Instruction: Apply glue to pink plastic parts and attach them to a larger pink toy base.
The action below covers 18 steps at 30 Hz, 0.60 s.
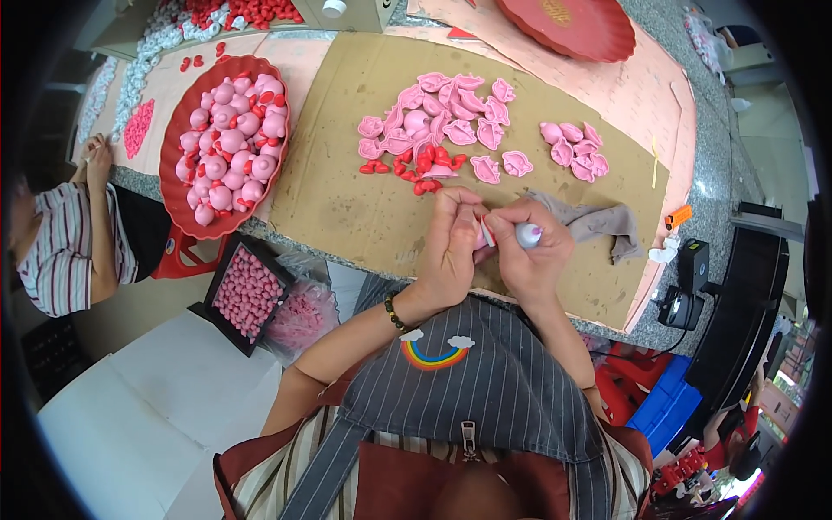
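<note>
My left hand [452,251] is closed around a small pink plastic part [482,246], mostly hidden by the fingers. A red and white edge shows on it. Closed on a small white bottle [528,235], my right hand [535,264] meets the left one over the cardboard's near edge. The bottle's far end is hidden in the grip. Just beyond the hands lie several red plastic pieces [433,159] and a heap of pink shell-shaped halves [459,132]. A smaller group of pink parts [582,156] sits to the right. Beside my right hand lies a grey cloth [598,221].
Left on the table stands a red scalloped tray [166,160] full of round pink pieces with red bits. Another red tray [568,30] is at the back. An orange cutter [679,217] lies at the right edge. A co-worker [65,234] sits at far left.
</note>
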Tool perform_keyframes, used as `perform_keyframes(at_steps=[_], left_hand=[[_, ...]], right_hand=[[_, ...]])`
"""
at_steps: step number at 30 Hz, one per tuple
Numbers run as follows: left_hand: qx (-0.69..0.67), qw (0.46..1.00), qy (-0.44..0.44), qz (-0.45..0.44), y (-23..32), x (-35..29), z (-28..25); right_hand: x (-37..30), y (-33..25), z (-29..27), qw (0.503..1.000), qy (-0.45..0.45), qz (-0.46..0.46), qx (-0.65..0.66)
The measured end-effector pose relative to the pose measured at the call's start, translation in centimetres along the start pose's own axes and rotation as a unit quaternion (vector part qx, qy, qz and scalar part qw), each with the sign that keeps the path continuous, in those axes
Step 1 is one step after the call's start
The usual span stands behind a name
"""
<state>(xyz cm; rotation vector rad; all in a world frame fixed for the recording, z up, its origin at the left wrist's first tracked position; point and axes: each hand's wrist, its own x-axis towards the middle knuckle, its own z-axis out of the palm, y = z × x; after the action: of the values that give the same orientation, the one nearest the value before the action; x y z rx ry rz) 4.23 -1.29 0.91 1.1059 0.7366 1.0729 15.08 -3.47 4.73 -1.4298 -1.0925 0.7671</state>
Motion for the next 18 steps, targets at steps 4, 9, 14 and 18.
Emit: perform_keyframes(at_steps=[4,9,14,18], left_hand=[[-0.237,0.970,0.005,-0.056,0.0,-0.1,-0.1],[-0.268,0.963,-0.036,-0.016,-0.2,0.1,-0.5],[-0.263,0.964,-0.017,-0.018,0.2,0.2,-0.2],[-0.259,0.966,-0.005,-0.018,0.3,0.3,-0.1]], right_hand=[[0.8,2.0,-0.9,0.999,0.042,-0.004,0.032],[0.3,2.1,-1.9,0.994,0.045,0.001,0.101],[0.5,1.9,-1.7,0.993,0.034,-0.003,0.111],[0.6,2.7,-1.8,0.996,0.023,-0.028,0.083]])
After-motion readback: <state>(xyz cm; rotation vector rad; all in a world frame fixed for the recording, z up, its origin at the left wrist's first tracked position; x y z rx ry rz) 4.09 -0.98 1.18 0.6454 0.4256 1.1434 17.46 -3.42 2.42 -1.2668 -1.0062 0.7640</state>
